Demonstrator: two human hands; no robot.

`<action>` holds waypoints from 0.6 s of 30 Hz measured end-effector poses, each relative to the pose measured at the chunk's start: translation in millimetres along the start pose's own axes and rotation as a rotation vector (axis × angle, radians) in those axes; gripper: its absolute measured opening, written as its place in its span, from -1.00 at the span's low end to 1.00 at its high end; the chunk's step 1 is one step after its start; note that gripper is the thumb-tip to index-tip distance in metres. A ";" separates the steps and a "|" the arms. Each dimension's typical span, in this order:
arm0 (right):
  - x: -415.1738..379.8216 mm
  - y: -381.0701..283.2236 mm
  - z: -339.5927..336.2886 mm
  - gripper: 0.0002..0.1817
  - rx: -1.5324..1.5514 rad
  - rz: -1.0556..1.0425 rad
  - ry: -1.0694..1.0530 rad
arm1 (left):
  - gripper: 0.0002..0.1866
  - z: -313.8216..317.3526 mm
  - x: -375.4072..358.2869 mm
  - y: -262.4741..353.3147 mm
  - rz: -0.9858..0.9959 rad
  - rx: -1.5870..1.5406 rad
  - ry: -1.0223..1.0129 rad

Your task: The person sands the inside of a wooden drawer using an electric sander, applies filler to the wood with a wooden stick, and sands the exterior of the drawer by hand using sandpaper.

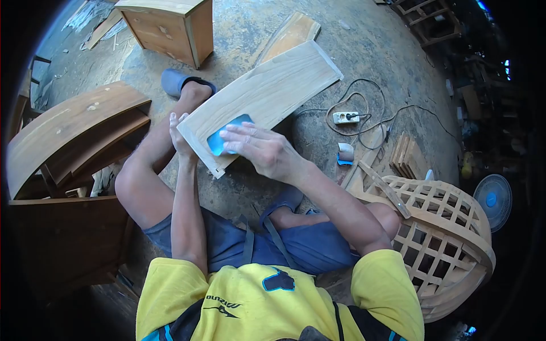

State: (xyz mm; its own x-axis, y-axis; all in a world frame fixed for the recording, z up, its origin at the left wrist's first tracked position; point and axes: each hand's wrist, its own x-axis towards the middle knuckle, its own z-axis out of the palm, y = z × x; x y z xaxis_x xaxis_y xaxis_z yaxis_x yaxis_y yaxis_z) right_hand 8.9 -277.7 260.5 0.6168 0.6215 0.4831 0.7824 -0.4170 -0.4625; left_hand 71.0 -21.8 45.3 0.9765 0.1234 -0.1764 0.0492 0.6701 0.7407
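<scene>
A long pale wooden panel [267, 85], like a drawer front or drawer side, slants across the middle of the view above my legs. My left hand [182, 136] grips its near left end, with the fingertips showing at the edge and part of the hand hidden behind the wood. On the panel's upper face, near that same end, my right hand [259, 145] presses a blue sanding block [227, 135]. Its fingers are closed over the block and cover part of it.
A curved wooden cabinet [79, 136] stands left, a small wooden cabinet [170, 34] behind. To the right are a power strip [346, 117] with cables, a curled sandpaper piece [345, 152], stacked wood pieces [408, 156], a lattice frame [438, 233] and a fan [493, 202].
</scene>
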 end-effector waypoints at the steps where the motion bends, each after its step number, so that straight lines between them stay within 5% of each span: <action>1: -1.4 32.1 -19.9 -0.74 -0.115 0.038 0.069 | -0.41 -5.3 -3.9 1.1 -0.015 0.041 -0.017; 4: -28.3 125.5 -75.6 -0.75 -0.351 0.273 0.285 | -0.26 -29.9 -4.8 3.1 -0.029 0.116 -0.049; 6: -34.8 143.3 -92.3 -0.77 -0.477 0.581 0.356 | -0.39 -38.6 -1.2 -3.3 0.062 0.128 -0.118; 8: -25.2 94.2 -57.8 -0.79 -0.424 0.328 0.335 | -0.51 -16.0 -13.7 11.5 0.062 -0.022 -0.238; 11: -34.2 28.2 -31.8 -0.81 -0.161 0.094 0.096 | -0.41 24.0 -16.3 33.8 0.052 -0.115 -0.300; 14: -50.5 104.9 -77.7 -0.77 -0.326 0.167 0.272 | -0.37 40.1 -25.4 42.5 0.117 0.067 -0.165; 18: -33.1 130.5 -161.1 -0.83 -0.502 0.530 0.191 | -0.33 56.0 -35.7 65.7 0.159 0.187 -0.049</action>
State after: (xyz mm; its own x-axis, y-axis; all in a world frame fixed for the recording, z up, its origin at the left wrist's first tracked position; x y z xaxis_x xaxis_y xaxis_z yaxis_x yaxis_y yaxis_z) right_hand 104.4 -459.6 303.9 0.8900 0.1471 0.4316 0.2938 -0.9088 -0.2962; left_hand 51.1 -23.1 136.5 0.9838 0.1781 -0.0198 -0.0726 0.4971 0.8646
